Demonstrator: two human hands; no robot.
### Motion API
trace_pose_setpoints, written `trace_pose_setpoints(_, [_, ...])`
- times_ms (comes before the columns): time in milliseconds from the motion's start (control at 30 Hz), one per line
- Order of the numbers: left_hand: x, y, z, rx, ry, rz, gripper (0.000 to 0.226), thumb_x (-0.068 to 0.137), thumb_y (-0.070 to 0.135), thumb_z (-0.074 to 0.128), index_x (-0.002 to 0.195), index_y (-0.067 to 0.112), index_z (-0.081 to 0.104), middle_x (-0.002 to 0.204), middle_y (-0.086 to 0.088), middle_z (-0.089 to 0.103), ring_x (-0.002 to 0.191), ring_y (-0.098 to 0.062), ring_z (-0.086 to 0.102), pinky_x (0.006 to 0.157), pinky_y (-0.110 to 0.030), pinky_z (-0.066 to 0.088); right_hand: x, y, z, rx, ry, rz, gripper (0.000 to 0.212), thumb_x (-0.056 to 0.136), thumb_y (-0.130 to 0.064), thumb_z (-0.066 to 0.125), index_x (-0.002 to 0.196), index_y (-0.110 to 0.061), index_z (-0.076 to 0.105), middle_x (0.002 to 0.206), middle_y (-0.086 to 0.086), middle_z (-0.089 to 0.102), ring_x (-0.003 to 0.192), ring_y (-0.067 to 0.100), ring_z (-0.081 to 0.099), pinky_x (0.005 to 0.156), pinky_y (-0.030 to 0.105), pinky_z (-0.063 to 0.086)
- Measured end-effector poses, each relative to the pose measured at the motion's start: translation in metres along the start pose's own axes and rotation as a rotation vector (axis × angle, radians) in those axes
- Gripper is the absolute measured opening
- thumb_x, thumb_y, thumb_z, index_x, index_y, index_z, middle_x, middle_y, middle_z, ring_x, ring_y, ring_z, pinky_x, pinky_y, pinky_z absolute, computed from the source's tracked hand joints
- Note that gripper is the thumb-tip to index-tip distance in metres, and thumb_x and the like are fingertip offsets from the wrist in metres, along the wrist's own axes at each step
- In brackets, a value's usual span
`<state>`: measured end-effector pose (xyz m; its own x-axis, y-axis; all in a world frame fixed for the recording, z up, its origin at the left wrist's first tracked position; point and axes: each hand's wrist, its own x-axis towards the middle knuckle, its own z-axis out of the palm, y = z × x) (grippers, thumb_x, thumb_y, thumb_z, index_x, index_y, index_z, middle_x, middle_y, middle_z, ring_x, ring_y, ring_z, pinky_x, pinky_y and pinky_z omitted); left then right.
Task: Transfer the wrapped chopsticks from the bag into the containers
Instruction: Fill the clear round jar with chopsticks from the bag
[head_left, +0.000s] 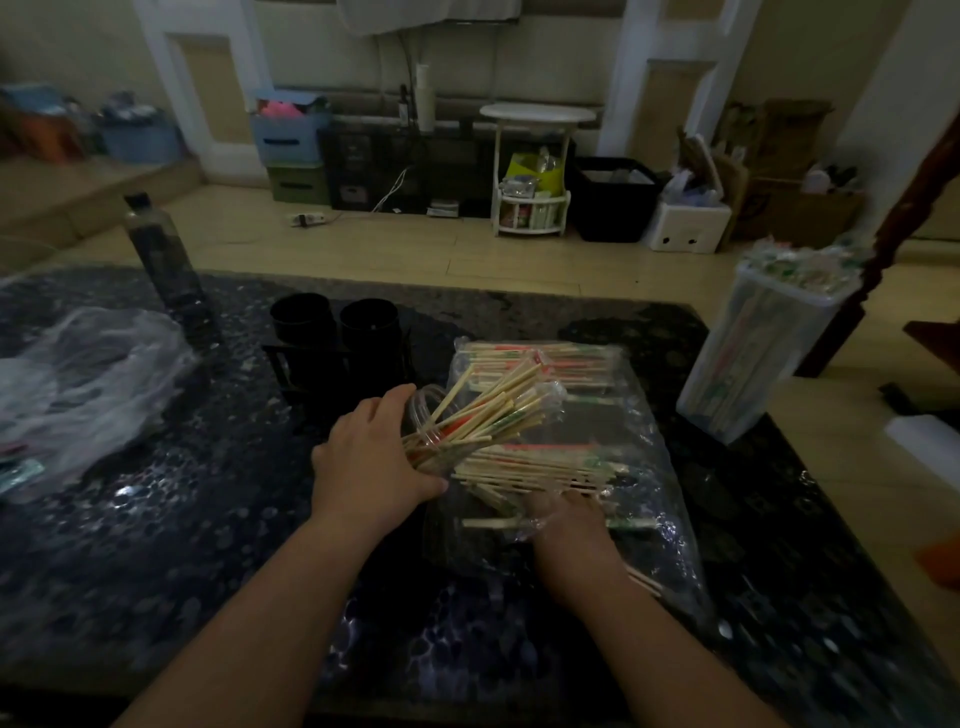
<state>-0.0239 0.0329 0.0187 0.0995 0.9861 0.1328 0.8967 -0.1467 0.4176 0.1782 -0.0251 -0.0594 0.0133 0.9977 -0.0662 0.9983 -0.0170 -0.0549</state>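
Across the dark patterned table (156, 545), the clear bag (623, 410) of wrapped chopsticks (519, 462) lay before you, with two black cups (332, 325) just left of it, a dark bottle (166, 260) and crumpled plastic (88, 374) farther left, and a tall filled container (753, 343) to its right. Your left hand (374, 457) gripped a tilted clear jar (423, 415) of chopsticks at the bag's left edge. Your right hand (566, 525) lay at the bag's near end, its fingers hidden under plastic, so their grip could not be told.
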Motion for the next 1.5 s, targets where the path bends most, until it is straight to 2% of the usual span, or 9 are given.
trace_pose_setpoints(133, [0.000, -0.001, 0.000, -0.003, 0.003, 0.002, 0.106, 0.056, 0.055, 0.085, 0.144, 0.041, 0.026, 0.138, 0.005, 0.043, 0.125, -0.024, 0.042, 0.096, -0.046, 0.039, -0.009, -0.002, -0.016, -0.122, 0.025, 0.023, 0.037, 0.092, -0.019, 0.039, 0.126, -0.014, 0.053, 0.134, 0.012, 0.052, 0.120, 0.031, 0.045, 0.102, 0.039, 0.033])
trace_pose_setpoints(300, [0.001, -0.003, -0.001, -0.002, 0.010, -0.008, 0.106, 0.056, 0.057, 0.084, 0.143, 0.041, 0.027, 0.138, 0.005, 0.043, 0.125, -0.025, 0.043, 0.095, -0.046, 0.039, -0.018, -0.005, -0.053, 0.016, -0.025, 0.013, 0.030, 0.092, -0.018, 0.039, 0.120, -0.016, 0.050, 0.121, 0.012, 0.060, 0.108, 0.033, 0.060, 0.089, 0.040, 0.046])
trace_pose_setpoints(633, [-0.001, -0.004, -0.003, -0.010, 0.053, -0.036, 0.104, 0.057, 0.060, 0.083, 0.143, 0.039, 0.028, 0.138, 0.003, 0.050, 0.123, -0.027, 0.048, 0.093, -0.048, 0.041, -0.030, -0.017, -0.111, 0.034, 0.112, -0.123, 0.035, 0.090, -0.048, 0.047, 0.112, -0.025, 0.062, 0.107, 0.004, 0.067, 0.099, 0.029, 0.063, 0.074, 0.035, 0.043])
trace_pose_setpoints(833, [-0.003, -0.004, -0.005, -0.010, 0.014, -0.038, 0.105, 0.058, 0.053, 0.085, 0.145, 0.038, 0.028, 0.141, 0.004, 0.048, 0.126, -0.027, 0.044, 0.095, -0.047, 0.037, -0.036, -0.023, -0.153, -0.005, 0.361, -0.173, 0.028, 0.096, -0.047, 0.046, 0.104, -0.027, 0.063, 0.094, -0.002, 0.067, 0.087, 0.024, 0.063, 0.064, 0.032, 0.033])
trace_pose_setpoints(1000, [-0.002, -0.006, -0.004, 0.014, 0.008, 0.002, 0.104, 0.056, 0.055, 0.083, 0.144, 0.039, 0.029, 0.140, 0.005, 0.048, 0.124, -0.026, 0.046, 0.093, -0.045, 0.040, -0.035, -0.015, -0.138, 0.067, 0.793, -0.203, 0.020, 0.084, -0.035, 0.057, 0.075, -0.022, 0.069, 0.061, -0.002, 0.063, 0.053, 0.023, 0.057, 0.053, 0.028, 0.029])
trace_pose_setpoints(1133, [-0.003, -0.010, -0.001, -0.005, 0.044, 0.062, 0.100, 0.055, 0.057, 0.082, 0.141, 0.036, 0.036, 0.134, 0.004, 0.052, 0.120, -0.026, 0.050, 0.091, -0.045, 0.044, -0.032, -0.005, -0.126, 0.143, 1.136, -0.262, 0.032, 0.095, -0.029, 0.057, 0.066, -0.014, 0.060, 0.073, 0.005, 0.060, 0.066, 0.022, 0.049, 0.065, 0.031, 0.031])
trace_pose_setpoints(1333, [-0.004, -0.008, 0.000, 0.028, 0.038, 0.083, 0.095, 0.061, 0.055, 0.078, 0.142, 0.035, 0.035, 0.135, 0.004, 0.052, 0.121, -0.026, 0.049, 0.090, -0.045, 0.043, -0.023, -0.006, -0.120, 0.444, 1.119, -0.079, 0.044, 0.102, -0.042, 0.042, 0.083, -0.014, 0.070, 0.087, -0.004, 0.050, 0.068, 0.006, 0.042, 0.050, 0.024, 0.036])
trace_pose_setpoints(1400, [-0.004, -0.006, -0.001, 0.052, 0.027, 0.082, 0.095, 0.062, 0.055, 0.078, 0.143, 0.035, 0.033, 0.137, 0.004, 0.050, 0.124, -0.026, 0.047, 0.092, -0.045, 0.042, -0.019, -0.006, -0.118, 0.607, 1.089, -0.024, 0.043, 0.099, -0.045, 0.045, 0.086, -0.014, 0.072, 0.092, -0.008, 0.045, 0.072, 0.003, 0.044, 0.055, 0.024, 0.042])
trace_pose_setpoints(1500, [-0.005, -0.004, -0.001, 0.082, 0.008, 0.074, 0.099, 0.063, 0.054, 0.080, 0.145, 0.036, 0.028, 0.140, 0.005, 0.046, 0.127, -0.023, 0.043, 0.094, -0.046, 0.039, -0.015, -0.003, -0.122, 0.772, 1.148, -0.025, 0.035, 0.096, -0.036, 0.054, 0.085, -0.009, 0.073, 0.089, -0.005, 0.049, 0.077, -0.005, 0.048, 0.068, 0.006, 0.038])
